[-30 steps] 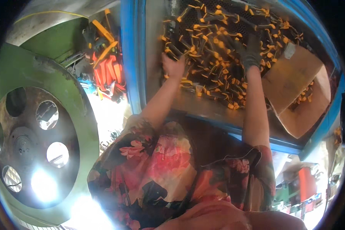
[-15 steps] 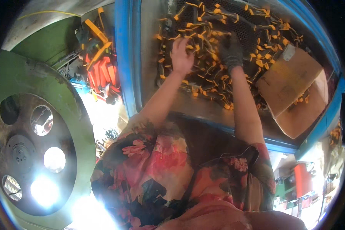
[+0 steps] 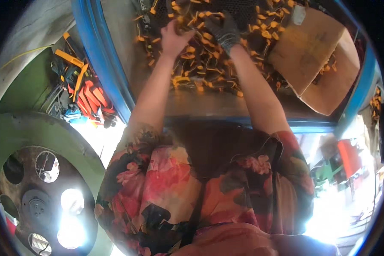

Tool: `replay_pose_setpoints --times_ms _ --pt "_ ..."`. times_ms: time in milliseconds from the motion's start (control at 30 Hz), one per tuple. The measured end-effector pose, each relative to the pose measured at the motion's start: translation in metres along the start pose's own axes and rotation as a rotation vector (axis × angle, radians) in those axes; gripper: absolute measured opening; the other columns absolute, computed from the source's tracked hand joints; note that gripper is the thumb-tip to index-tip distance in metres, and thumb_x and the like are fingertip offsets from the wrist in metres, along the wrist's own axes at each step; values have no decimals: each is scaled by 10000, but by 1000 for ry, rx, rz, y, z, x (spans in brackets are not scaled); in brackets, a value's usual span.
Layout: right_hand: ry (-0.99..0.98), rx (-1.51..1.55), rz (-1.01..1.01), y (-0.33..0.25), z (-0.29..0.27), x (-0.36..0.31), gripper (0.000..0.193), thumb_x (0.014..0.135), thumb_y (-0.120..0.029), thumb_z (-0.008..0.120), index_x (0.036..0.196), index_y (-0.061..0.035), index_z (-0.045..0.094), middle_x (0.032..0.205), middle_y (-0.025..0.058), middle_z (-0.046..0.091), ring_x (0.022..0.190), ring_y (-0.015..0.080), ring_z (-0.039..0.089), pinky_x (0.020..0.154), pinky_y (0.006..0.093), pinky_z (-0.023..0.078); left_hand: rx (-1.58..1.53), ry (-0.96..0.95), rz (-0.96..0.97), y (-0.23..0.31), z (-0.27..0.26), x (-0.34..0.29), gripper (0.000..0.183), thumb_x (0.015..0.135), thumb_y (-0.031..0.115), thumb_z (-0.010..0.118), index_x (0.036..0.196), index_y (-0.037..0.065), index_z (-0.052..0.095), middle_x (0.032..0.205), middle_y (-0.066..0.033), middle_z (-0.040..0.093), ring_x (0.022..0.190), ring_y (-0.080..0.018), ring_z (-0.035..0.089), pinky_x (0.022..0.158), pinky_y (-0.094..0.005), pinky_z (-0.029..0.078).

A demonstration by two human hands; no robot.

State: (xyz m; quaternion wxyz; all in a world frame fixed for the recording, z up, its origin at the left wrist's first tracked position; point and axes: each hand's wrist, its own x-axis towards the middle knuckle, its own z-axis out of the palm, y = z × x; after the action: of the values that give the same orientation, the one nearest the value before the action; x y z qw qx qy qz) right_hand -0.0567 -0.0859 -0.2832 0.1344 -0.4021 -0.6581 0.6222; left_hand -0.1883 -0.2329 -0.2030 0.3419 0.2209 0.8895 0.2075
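Note:
Many small orange-and-dark pieces, too small to name more closely, lie strewn over a black perforated surface. Among them is my bare left hand, its thumb and fingers spread apart, with no piece clearly held. Just to its right, my right hand wears a dark grey glove and reaches into the same pieces. Its fingertips are blurred and partly lost against the dark background, so whether they grip a piece is not visible.
An open cardboard box lies tilted at the right, with some orange pieces inside. A blue frame edges the work surface. Left stand a large green wheel guard and a heap of orange- and red-handled tools.
The whole view has shifted, so the surface and box sit higher in the picture. Both hands have moved slightly left and nearer to me over the pieces. My left thumb now stands out from the fingers.

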Motion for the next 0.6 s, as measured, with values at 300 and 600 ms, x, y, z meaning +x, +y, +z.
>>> replay_pose_setpoints --times_ms 300,600 --pt "-174 -498 125 -28 2 -21 837 761 -748 478 1367 -171 443 1354 125 488 1214 314 491 982 463 420 -259 -63 130 -9 21 -7 907 755 347 780 1430 45 255 1339 -167 452 1216 -263 476 958 -373 458" --pt "-608 -589 249 -82 -32 -67 673 808 -662 487 1148 -95 614 1082 141 650 974 281 628 849 397 480 -278 -514 104 -2 30 -26 625 701 127 757 1252 28 479 1141 -100 599 990 -209 613 818 -319 512"
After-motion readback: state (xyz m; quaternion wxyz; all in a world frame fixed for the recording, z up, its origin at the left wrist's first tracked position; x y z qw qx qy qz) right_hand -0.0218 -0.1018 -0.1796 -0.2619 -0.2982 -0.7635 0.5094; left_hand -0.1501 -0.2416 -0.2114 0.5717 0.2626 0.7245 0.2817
